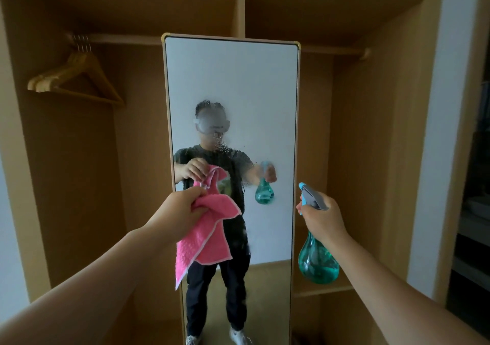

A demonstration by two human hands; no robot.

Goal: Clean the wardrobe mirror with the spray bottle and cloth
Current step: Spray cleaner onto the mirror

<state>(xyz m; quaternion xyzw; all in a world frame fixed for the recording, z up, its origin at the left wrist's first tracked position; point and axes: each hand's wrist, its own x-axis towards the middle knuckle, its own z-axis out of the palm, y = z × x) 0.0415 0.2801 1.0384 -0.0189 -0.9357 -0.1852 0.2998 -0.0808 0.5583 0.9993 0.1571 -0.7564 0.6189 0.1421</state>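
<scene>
Glass misted with fine droplets marks the middle of the wardrobe mirror [230,84], a tall framed panel standing upright in the open wardrobe [371,106]; the wet patch spreads across its centre, while the upper part and the lower part look dry. So spraying seems begun, and wiping appears not yet started, with more glass left to wet. The left hand [183,209] is closed around a bunched corner of the pink cloth [206,238], which hangs loose in front of the lower left of the glass, apparently not pressed against it. The right hand [322,220] is wrapped around the neck of the teal spray bottle [316,262], nozzle aimed toward the mirror's right edge. Wooden hangers [71,79] hang well to the left on the rail, clear of the frame. Bare wardrobe space on both sides leaves room for broad strokes past either edge.
</scene>
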